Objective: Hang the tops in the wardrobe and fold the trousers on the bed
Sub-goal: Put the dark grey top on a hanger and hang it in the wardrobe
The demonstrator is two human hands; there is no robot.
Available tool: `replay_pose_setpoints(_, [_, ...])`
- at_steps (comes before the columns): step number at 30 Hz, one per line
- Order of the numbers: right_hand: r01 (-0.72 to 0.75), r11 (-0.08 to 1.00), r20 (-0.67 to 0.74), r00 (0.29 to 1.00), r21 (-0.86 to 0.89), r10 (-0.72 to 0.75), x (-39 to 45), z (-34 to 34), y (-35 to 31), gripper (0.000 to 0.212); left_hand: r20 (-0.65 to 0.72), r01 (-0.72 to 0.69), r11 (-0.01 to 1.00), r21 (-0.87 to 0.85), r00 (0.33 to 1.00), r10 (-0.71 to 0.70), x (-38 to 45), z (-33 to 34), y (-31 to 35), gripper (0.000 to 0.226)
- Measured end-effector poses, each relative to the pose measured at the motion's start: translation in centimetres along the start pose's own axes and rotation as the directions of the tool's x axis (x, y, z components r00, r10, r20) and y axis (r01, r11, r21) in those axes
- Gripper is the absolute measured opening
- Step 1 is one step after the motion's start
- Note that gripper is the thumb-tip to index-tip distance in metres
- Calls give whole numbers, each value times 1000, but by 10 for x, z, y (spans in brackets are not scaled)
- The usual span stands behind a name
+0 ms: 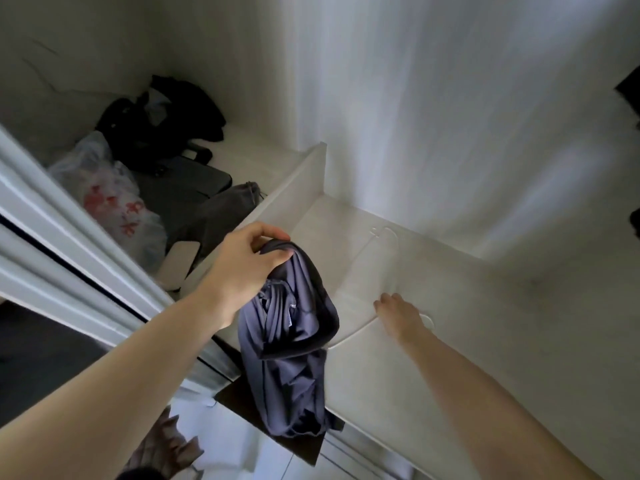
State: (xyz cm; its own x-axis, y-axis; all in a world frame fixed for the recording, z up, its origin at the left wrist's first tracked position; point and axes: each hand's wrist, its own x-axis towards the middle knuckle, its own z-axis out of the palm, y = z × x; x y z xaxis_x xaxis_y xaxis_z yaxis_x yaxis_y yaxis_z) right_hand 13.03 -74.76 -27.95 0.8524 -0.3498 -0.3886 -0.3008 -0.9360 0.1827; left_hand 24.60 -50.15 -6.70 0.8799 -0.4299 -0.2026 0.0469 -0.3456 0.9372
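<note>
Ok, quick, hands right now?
Left hand: gripping the bunched dark blue garment.
Right hand: reaching onto the white shelf; fingers blurred, cannot tell.

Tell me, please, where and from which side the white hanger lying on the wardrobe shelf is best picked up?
Probably at its near end, coming down from above. The white hanger lies flat on the shelf with its hook pointing away, so only a pinch from the top can lift it. The free right hand is over that end; the left hand holds the dark top.
</note>
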Motion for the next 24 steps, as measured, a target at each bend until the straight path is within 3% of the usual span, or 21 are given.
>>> replay_pose_setpoints(3, [28, 999, -125, 992, -32, -32, 1, 9, 1, 25, -3, 10, 1000, -16, 1000, -10, 3, 1, -8, 12])
replay_pose_setpoints(5, [54, 998, -151, 987, -12, -55, 6, 19, 3, 41, -8, 13, 1000, -25, 1000, -13, 6, 2, -11, 11])
replay_pose_setpoints(10, [117, 991, -205, 970, -69, -129, 3, 28, 13, 45, -17, 18, 999, -36, 1000, -18, 6, 1, -9, 12])
replay_pose_setpoints(14, [-30, 997, -131, 991, -70, 20, -23, -1, 20, 45, -21, 16, 1000, -17, 1000, -16, 0, -4, 4, 12])
replay_pose_setpoints(16, [-80, 996, -107, 991, 35, 83, -38, -18, 22, 39, -15, 14, 1000, -13, 1000, -14, -7, -8, 15, 13])
replay_pose_setpoints(18, [-123, 941, -125, 977, 317, 170, -53, -37, 20, 22, -8, 8, 1000, -5, 1000, -8, -15, -15, 30, 13])
replay_pose_setpoints(20, [-195, 738, -11, 964, 645, 265, -66, -60, 16, 9, -2, 7, 1000, 2, 1000, -7, -23, -21, 43, 12])
replay_pose_setpoints(21, [-227, 559, 58, 951, 797, 304, -73, -75, 12, 6, -3, -2, 1000, 1, 1000, 2, -27, -25, 51, 11])
replay_pose_setpoints(22, [-248, 323, 138, 934, 913, 328, -85, -93, 7, 6, -8, -8, 1000, -4, 1000, 8, -33, -29, 60, 11])
replay_pose_setpoints(24, [-256, -147, 288, 917, 955, 275, -113, -128, -3, 8, -21, -19, 1000, -22, 1000, 18, -43, -37, 75, 12])
